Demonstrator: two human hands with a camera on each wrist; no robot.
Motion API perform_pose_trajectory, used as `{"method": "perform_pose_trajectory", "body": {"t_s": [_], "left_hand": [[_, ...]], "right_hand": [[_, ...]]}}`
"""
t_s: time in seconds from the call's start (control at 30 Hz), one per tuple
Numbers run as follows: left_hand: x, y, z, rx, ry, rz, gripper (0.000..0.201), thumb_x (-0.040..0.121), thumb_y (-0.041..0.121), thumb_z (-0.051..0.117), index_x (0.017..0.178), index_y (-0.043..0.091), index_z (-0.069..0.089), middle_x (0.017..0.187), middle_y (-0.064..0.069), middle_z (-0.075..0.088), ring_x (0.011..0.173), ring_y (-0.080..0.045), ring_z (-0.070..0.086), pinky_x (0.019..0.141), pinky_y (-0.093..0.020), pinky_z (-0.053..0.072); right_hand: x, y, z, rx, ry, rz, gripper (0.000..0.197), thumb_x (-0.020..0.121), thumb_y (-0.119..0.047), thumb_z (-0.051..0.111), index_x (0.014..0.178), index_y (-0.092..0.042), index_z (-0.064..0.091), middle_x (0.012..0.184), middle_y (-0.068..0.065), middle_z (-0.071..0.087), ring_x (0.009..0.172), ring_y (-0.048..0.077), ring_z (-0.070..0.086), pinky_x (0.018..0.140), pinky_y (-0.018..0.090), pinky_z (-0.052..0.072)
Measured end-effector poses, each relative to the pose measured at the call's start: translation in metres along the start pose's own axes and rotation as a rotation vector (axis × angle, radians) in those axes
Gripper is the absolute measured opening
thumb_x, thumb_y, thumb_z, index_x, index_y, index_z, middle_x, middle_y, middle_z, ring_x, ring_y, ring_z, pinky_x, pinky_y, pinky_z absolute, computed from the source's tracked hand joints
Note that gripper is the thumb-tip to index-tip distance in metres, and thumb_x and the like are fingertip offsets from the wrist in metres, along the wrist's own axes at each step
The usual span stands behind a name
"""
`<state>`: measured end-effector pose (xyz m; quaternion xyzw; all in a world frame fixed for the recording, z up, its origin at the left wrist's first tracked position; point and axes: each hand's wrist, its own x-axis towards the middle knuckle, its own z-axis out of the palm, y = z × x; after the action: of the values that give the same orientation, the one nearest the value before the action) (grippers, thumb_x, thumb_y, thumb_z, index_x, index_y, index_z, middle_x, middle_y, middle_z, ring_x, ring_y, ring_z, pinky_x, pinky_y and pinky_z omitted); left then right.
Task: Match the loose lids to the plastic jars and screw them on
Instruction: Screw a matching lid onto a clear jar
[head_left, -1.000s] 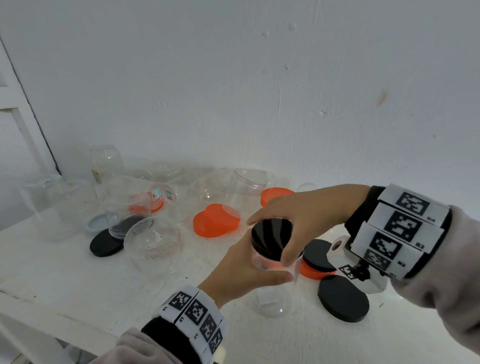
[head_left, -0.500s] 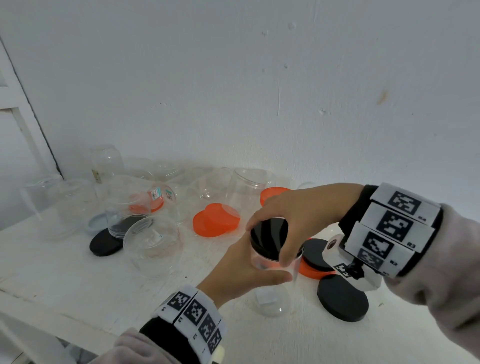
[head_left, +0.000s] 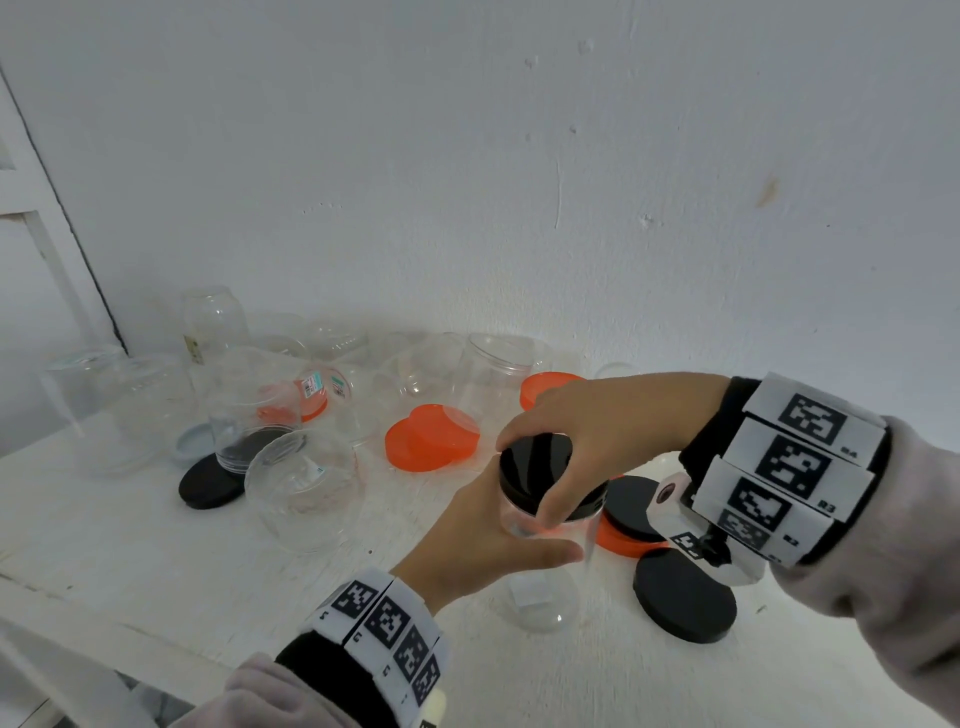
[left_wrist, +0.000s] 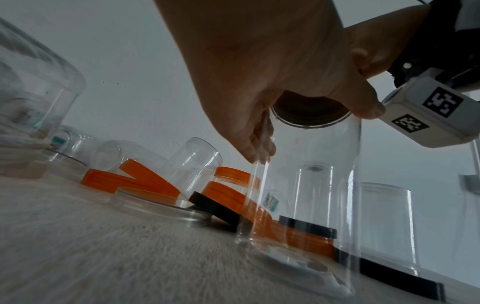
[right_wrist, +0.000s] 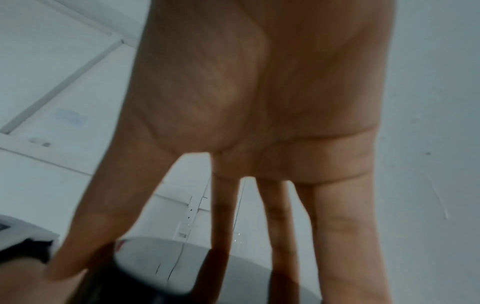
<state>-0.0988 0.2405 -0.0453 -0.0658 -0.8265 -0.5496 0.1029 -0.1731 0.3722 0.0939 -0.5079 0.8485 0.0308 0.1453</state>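
Note:
A tall clear plastic jar (head_left: 540, 597) stands upright on the white table (head_left: 130, 561), near its front middle. My left hand (head_left: 483, 540) grips the jar's upper wall from the left. A glossy black lid (head_left: 535, 462) sits on the jar's mouth, and my right hand (head_left: 576, 447) holds its rim from above with thumb and fingers. In the left wrist view the jar (left_wrist: 306, 205) shows from below, the lid's underside (left_wrist: 309, 111) at its neck. In the right wrist view the fingers (right_wrist: 348, 236) reach down round the black lid (right_wrist: 155, 273).
Loose black lids (head_left: 684, 595) (head_left: 210, 482) and orange lids (head_left: 431, 437) (head_left: 550, 387) lie on the table. Several open clear jars (head_left: 304, 488) (head_left: 498, 382) crowd the back and left. A wall rises close behind. The table's front edge (head_left: 104, 618) runs at lower left.
My right hand has turned a little on the black lid, its wrist drifting slightly left. The left hand and jar stay in place.

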Motion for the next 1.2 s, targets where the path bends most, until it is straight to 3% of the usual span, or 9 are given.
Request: {"method": "perform_pose_trajectory", "body": {"t_s": [0.13,0.27,0.33,0.47,0.6,0.7,0.8,1.0,1.2], "left_hand": [[0.0,0.002,-0.001,-0.012,-0.011,-0.001,0.077,0.061,0.042,0.087,0.111,0.075,0.038,0.119,0.039,0.055,0.112,0.015,0.051,0.081,0.0,0.041],[0.0,0.002,0.0,-0.024,-0.005,0.008,0.079,0.059,0.05,0.086,0.124,0.058,0.04,0.122,0.032,0.057,0.116,0.009,0.053,0.088,-0.013,0.045],[0.0,0.001,0.0,-0.034,-0.008,0.01,0.08,0.06,0.049,0.086,0.127,0.051,0.042,0.122,0.029,0.058,0.115,0.007,0.054,0.09,-0.017,0.045],[-0.002,0.002,-0.001,-0.044,-0.013,0.016,0.075,0.062,0.045,0.086,0.125,0.048,0.045,0.121,0.025,0.06,0.114,0.005,0.056,0.088,-0.01,0.046],[-0.001,0.0,0.0,-0.061,-0.013,0.019,0.076,0.062,0.04,0.087,0.126,0.042,0.047,0.12,0.023,0.062,0.113,0.002,0.057,0.087,-0.009,0.045],[-0.001,0.0,0.0,-0.051,-0.002,0.021,0.072,0.06,0.042,0.086,0.121,0.049,0.048,0.117,0.026,0.062,0.11,0.005,0.058,0.084,-0.007,0.045],[-0.001,-0.001,-0.001,-0.053,-0.008,0.02,0.069,0.059,0.043,0.086,0.115,0.058,0.048,0.117,0.026,0.062,0.109,0.005,0.059,0.082,-0.007,0.046],[0.0,-0.006,0.0,-0.044,-0.013,0.017,0.071,0.06,0.039,0.085,0.121,0.044,0.048,0.115,0.018,0.064,0.105,-0.003,0.063,0.079,-0.015,0.051],[0.0,0.0,0.002,-0.003,0.006,0.046,0.064,0.055,0.038,0.083,0.103,0.063,0.048,0.109,0.023,0.064,0.098,0.001,0.064,0.073,-0.014,0.052]], "right_hand": [[0.003,-0.001,0.005,-0.048,-0.011,0.068,0.067,0.075,-0.066,0.066,0.133,-0.041,0.042,0.109,-0.01,0.05,0.097,0.013,0.056,0.077,0.028,0.052],[0.0,0.004,0.008,-0.046,-0.03,0.013,0.073,0.079,-0.061,0.065,0.141,-0.049,0.03,0.114,-0.012,0.042,0.106,0.009,0.046,0.085,0.028,0.045],[-0.001,0.007,0.013,-0.023,0.014,-0.001,0.072,0.079,-0.062,0.064,0.141,-0.051,0.03,0.111,-0.016,0.041,0.103,0.006,0.045,0.082,0.025,0.043],[-0.003,0.009,0.028,0.018,0.125,-0.005,0.064,0.079,-0.066,0.06,0.135,-0.044,0.037,0.106,-0.013,0.041,0.094,0.004,0.043,0.074,0.023,0.041],[-0.006,0.005,0.042,0.041,0.219,0.038,0.057,0.079,-0.068,0.058,0.122,-0.032,0.046,0.099,-0.012,0.039,0.095,0.011,0.038,0.076,0.028,0.043],[-0.006,0.0,0.05,0.039,0.293,0.062,0.056,0.08,-0.067,0.056,0.117,-0.026,0.049,0.099,-0.008,0.039,0.095,0.015,0.037,0.07,0.024,0.035],[-0.005,-0.005,0.055,0.036,0.324,0.098,0.058,0.082,-0.066,0.051,0.123,-0.025,0.047,0.107,-0.005,0.04,0.099,0.019,0.034,0.08,0.03,0.038],[-0.007,-0.012,0.07,0.03,0.342,0.151,0.066,0.091,-0.062,0.04,0.142,-0.02,0.035,0.126,0.004,0.039,0.11,0.027,0.035,0.099,0.04,0.037],[-0.012,-0.012,0.082,0.132,0.384,0.125,0.065,0.095,-0.059,0.04,0.148,-0.023,0.028,0.137,0.002,0.034,0.112,0.032,0.034,0.098,0.038,0.034]]}}
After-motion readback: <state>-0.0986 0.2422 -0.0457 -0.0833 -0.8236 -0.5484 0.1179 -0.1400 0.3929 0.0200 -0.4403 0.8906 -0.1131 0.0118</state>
